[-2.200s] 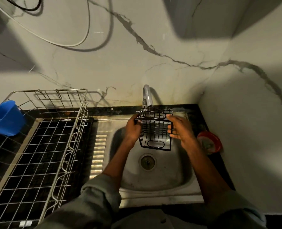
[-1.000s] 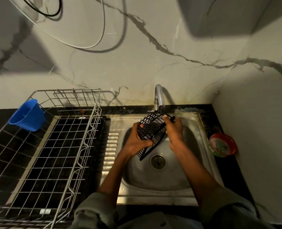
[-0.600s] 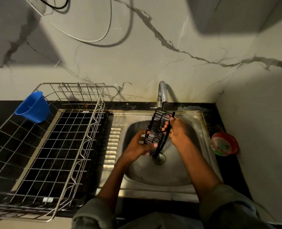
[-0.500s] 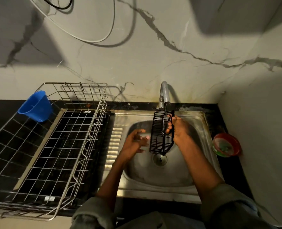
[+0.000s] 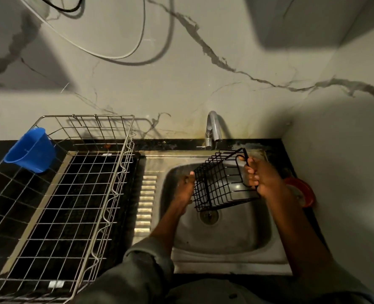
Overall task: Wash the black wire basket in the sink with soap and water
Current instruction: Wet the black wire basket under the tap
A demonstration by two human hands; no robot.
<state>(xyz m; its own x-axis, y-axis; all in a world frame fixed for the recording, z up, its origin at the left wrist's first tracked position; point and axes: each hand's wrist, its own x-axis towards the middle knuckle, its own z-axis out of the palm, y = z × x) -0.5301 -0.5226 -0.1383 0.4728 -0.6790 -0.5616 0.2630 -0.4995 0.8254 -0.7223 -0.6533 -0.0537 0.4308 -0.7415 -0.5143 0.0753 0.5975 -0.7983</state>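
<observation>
over sink (image 5: 216,244): right hand (image 5: 264,181) fingers curled gripping black wire basket (image 5: 222,186) (tilted); left hand (image 5: 185,189) touching its side.

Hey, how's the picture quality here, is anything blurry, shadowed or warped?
Head view: dim overall, with big soft shadows across the wall; the left hand is smeared by motion blur, while the black wire basket and right hand read fairly sharp; small glints show on the sink steel and tap; wide-angle distortion bows the dish rack and counter edge.
</observation>
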